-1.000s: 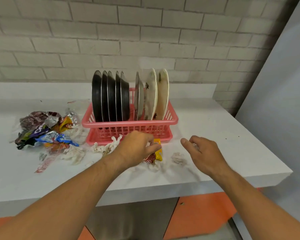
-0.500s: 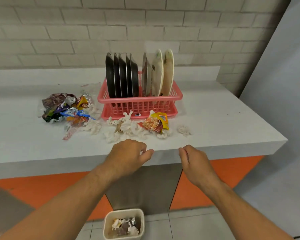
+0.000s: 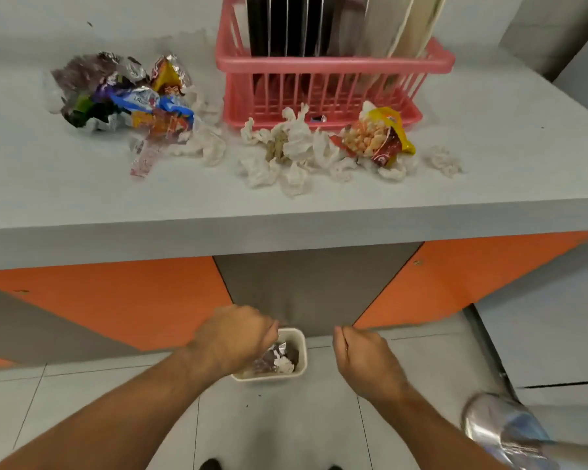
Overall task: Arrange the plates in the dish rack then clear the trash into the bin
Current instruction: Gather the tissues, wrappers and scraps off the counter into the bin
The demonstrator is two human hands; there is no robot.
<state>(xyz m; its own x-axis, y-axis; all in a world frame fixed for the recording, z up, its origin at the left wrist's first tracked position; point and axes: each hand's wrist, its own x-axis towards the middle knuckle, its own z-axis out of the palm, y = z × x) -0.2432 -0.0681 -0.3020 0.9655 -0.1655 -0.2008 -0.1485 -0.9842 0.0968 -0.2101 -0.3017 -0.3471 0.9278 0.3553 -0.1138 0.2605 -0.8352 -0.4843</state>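
Both hands, up at the counter (image 3: 319, 205) a second ago, now hover over the bin (image 3: 269, 377) on the tiled floor (image 3: 286, 422), left hand (image 3: 235, 337) and right hand (image 3: 364, 357) curled, contents hidden; a drop seems due. Plates (image 3: 286, 25) fill the dish rack (image 3: 333, 66); wrappers (image 3: 126, 96) and tissues (image 3: 286, 147) remain above orange panels (image 3: 116, 300).

White countertop (image 3: 82, 205), thick front edge. Below it, orange cabinet panels (image 3: 116, 300) flank a grey panel (image 3: 313, 286). Pale tiled floor (image 3: 279, 422). Blurred silvery-blue object (image 3: 503, 432) lower right. Dark shoe tips (image 3: 209, 464) at bottom edge.
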